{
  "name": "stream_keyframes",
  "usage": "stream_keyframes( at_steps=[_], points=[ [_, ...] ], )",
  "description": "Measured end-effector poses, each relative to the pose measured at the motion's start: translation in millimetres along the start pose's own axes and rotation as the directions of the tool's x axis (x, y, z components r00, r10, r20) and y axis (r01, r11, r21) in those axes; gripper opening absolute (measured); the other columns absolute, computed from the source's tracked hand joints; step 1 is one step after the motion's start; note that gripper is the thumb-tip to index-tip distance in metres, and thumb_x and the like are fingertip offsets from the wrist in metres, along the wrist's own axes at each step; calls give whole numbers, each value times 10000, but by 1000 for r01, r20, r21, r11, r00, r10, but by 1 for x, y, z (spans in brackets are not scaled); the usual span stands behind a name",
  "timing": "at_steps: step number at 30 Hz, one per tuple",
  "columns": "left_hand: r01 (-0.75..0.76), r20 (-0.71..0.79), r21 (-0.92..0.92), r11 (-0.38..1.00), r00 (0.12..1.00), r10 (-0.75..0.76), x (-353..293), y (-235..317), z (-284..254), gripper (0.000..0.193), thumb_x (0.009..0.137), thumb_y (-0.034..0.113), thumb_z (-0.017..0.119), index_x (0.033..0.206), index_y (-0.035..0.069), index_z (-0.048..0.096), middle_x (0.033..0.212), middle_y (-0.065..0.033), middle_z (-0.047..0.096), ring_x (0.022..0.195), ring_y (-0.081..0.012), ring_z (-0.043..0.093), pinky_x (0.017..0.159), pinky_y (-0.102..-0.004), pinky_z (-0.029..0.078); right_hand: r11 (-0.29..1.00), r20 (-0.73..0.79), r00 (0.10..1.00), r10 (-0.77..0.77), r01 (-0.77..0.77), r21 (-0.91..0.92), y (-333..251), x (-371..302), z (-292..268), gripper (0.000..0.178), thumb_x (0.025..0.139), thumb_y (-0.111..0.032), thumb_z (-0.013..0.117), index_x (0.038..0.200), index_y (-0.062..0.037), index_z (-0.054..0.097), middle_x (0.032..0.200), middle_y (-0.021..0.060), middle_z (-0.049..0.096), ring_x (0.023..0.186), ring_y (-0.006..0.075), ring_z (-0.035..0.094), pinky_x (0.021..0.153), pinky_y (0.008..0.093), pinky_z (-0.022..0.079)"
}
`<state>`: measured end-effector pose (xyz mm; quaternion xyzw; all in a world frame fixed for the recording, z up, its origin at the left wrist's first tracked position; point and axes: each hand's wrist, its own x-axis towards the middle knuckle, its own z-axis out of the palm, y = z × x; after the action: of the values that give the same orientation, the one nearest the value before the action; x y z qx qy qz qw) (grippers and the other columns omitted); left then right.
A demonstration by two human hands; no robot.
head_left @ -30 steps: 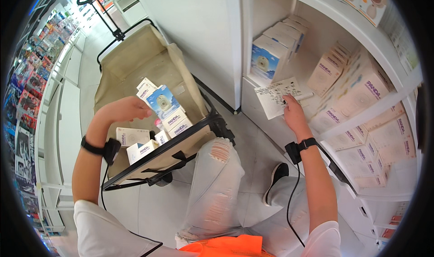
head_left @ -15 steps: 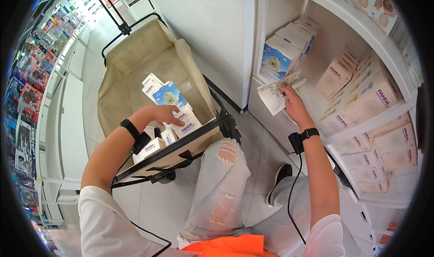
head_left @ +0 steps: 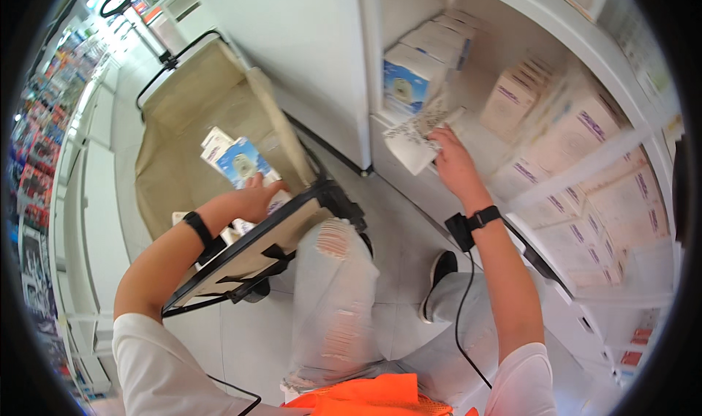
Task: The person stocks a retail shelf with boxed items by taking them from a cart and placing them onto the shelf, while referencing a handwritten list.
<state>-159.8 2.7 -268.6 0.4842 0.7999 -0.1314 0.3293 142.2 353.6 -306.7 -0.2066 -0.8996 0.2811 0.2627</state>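
My right hand pinches a creased white sheet of paper with handwriting on it, in front of an open shelf. A thin white stick, perhaps a pen, juts out past those fingers. My left hand reaches into a beige fabric wagon, its fingers apart over the small boxes and touching their tops. Beside its fingertips lies a blue-and-white box with a picture of a round device. White boxes with purple print lie around it, several of them partly hidden by my hand and forearm.
Blue-and-white boxes stand in a row on the white shelf at right. White boxes with purple print are stacked beside and below them. The wagon's black frame is close to my knee. Shelves of colourful packages line the far left.
The view has shifted, so the wagon and shelf appear further left. My left hand has moved over the boxes toward the blue-and-white one. The paper has tilted in my right hand.
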Motion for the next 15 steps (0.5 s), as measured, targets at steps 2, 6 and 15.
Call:
stream_keyframes(
  at_steps=[2,6,15],
  points=[
    [-42,-73,12,999,996,43,11,-5,18,809,860,339,724,1553,293,307,1507,-382,243,1374,-667,273,1143,-672,290,1000,1,1000,-17,17,2,0,-8,-9,372,863,77,488,1207,7,608,1337,186,591,1392,389,466,1117,421,435],
    [-105,-78,48,993,991,109,19,-22,24,838,857,407,689,1578,242,296,1610,-343,153,1408,-722,92,1180,-708,166,998,-24,999,26,-24,62,-8,-19,-21,330,859,58,505,1161,22,632,1262,200,624,1280,409,550,1056,433,473],
    [-11,2,328,945,1000,11,64,-64,45,834,872,430,684,1561,213,268,1550,-499,59,1406,-751,55,1191,-710,128,994,43,999,26,-30,109,-16,-36,-46,309,898,9,513,1185,17,626,1204,202,632,1099,392,615,961,416,494]
  ],
)
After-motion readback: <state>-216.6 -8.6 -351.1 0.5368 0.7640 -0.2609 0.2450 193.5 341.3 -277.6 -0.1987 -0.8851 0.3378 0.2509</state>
